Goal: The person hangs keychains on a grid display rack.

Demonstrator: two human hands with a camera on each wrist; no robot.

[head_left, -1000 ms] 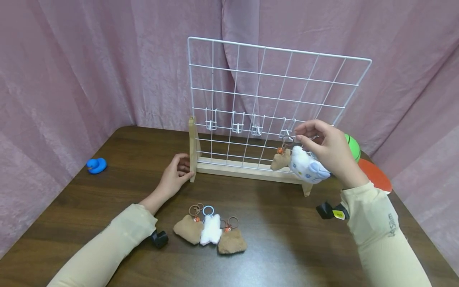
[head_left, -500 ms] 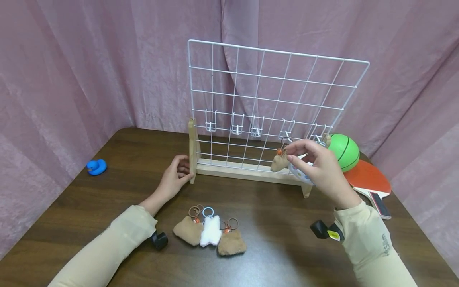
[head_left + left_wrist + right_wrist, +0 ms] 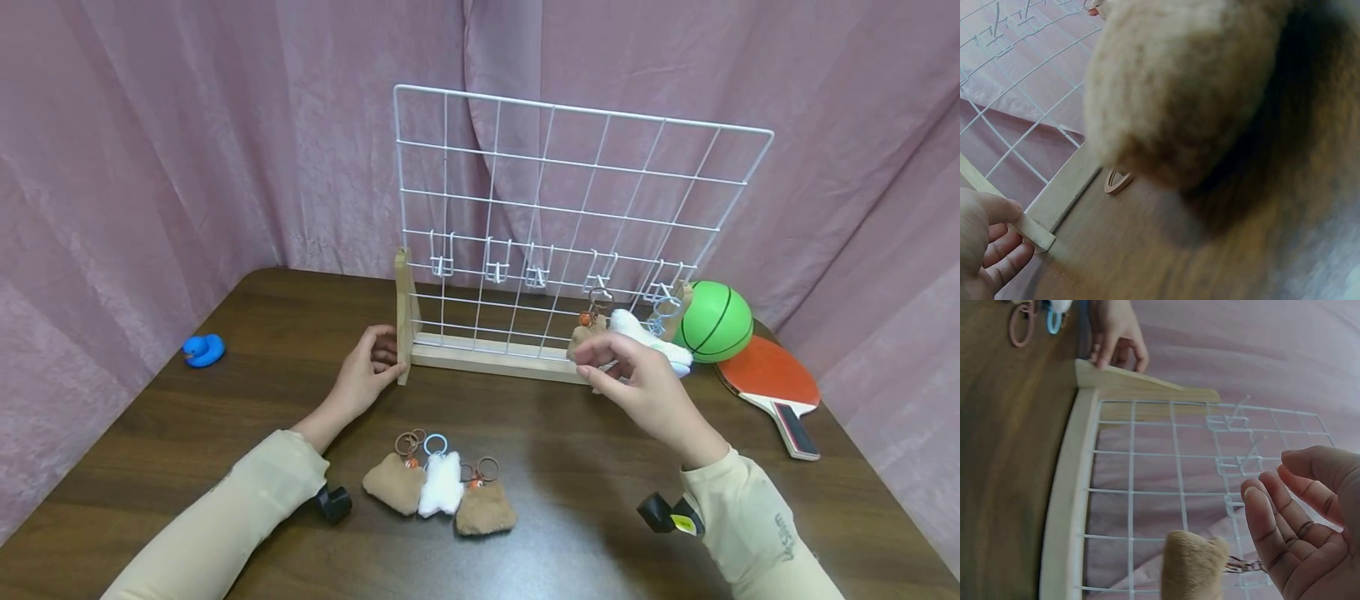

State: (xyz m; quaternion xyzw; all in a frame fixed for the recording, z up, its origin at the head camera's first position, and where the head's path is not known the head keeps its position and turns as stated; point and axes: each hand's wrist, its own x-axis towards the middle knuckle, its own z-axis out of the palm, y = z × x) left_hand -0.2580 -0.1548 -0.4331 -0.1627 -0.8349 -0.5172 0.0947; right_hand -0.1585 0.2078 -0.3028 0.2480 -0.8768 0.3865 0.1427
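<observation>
My left hand [image 3: 360, 367] grips the wooden side upright [image 3: 402, 308] of a white wire grid rack [image 3: 517, 202], thumb in front and fingers behind. Loosely bent and holding nothing, my right hand [image 3: 652, 396] is in front of the rack's right end. Just beyond its fingertips a brown plush keychain [image 3: 1191, 565] hangs from a hook. To its right hangs a white plush keychain [image 3: 632, 327] by a blue ring [image 3: 667, 307], partly hidden by the right hand. On the table lie a brown keychain [image 3: 393, 483], a white one [image 3: 441, 485] and another brown one [image 3: 486, 510].
Three hooks [image 3: 496, 268] on the left of the grid carry nothing. Behind the rack's right end are a green ball [image 3: 716, 321] and a red table tennis paddle [image 3: 776, 375]. A blue toy duck [image 3: 203, 350] sits at the table's left; pink curtains hang behind.
My right hand has let go of the white plush keychain, which now hangs at the rack's right end, and has moved down and left. The left hand keeps its place on the upright.
</observation>
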